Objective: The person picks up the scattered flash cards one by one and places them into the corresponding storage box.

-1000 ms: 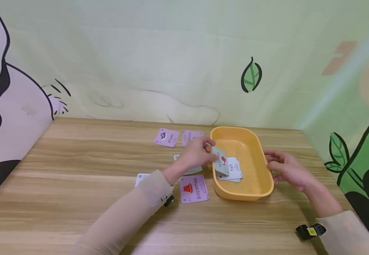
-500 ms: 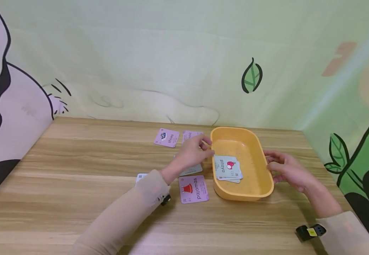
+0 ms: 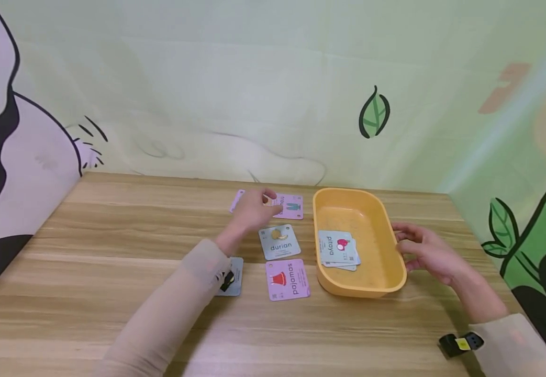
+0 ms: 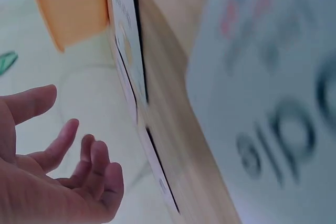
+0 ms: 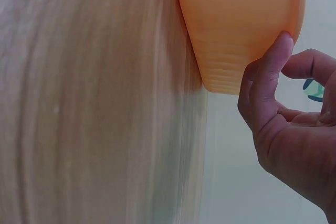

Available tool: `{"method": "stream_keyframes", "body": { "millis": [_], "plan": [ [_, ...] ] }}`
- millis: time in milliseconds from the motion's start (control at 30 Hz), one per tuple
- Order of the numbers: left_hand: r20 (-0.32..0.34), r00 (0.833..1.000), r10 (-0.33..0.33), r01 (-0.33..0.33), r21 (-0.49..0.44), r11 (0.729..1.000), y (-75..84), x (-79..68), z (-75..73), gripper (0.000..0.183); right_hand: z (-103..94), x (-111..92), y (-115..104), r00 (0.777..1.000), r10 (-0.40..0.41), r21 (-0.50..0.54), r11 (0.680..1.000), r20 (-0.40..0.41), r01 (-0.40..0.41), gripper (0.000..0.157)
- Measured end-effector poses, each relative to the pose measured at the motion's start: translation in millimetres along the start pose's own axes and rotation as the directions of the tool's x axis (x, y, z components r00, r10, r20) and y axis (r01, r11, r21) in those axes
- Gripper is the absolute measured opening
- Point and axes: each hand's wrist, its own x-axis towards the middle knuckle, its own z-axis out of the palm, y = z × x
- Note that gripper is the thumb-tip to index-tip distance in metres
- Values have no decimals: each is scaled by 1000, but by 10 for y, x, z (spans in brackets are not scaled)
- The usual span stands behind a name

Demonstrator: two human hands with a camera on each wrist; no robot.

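My left hand [image 3: 253, 208] hovers over the purple cards at the back, fingers loosely bent and nothing held. It overlaps the shoes card [image 3: 236, 199] and the edge of the trousers card [image 3: 293, 207]. My right hand [image 3: 428, 254] rests at the right side of a yellow plastic basin [image 3: 359, 292], a fingertip [image 5: 283, 40] right at its rim. Inside the basin lies a small pile of light blue cards, the pitaya card [image 3: 334, 247] on top. A blue durian card [image 3: 279, 242] and a purple pajamas card [image 3: 288, 280] lie left of the basin.
Another blue card [image 3: 236, 277] lies partly hidden under my left wrist; it looms large in the left wrist view. The wooden table [image 3: 112, 251] ends at a printed cloth wall [image 3: 235, 104] behind.
The pitaya card, earlier pinched by my left hand, now lies flat in the basin. My left hand has moved left, uncovering the durian and trousers cards. My right hand stays at the basin.
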Motion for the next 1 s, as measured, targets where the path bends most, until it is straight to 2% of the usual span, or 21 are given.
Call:
{"method": "stream_keyframes", "body": {
  "millis": [200, 300, 400, 600, 1000],
  "plan": [
    [-13, 995, -97, 97, 24, 995, -177, 109, -166, 45, -1, 2, 2, 1000, 9, 9, 1000, 0, -9, 67],
    [-20, 992, -122, 123, 76, 989, -235, 151, -224, 49, -4, -1, -3, 1000, 9, 10, 1000, 4, -9, 67],
    [-24, 990, -136, 138, 129, 982, -275, 187, -247, 56, -10, -2, 1, 1000, 5, 8, 1000, 5, -5, 67],
    [-7, 981, -195, 193, 177, 965, -331, 245, -261, 69, -4, -1, 2, 1000, 2, 6, 1000, 6, -2, 67],
    [46, 974, -222, 199, 296, 934, -415, 398, -310, 80, -13, 11, -8, 1000, -1, 6, 1000, 12, 1, 67]
  ]
}}
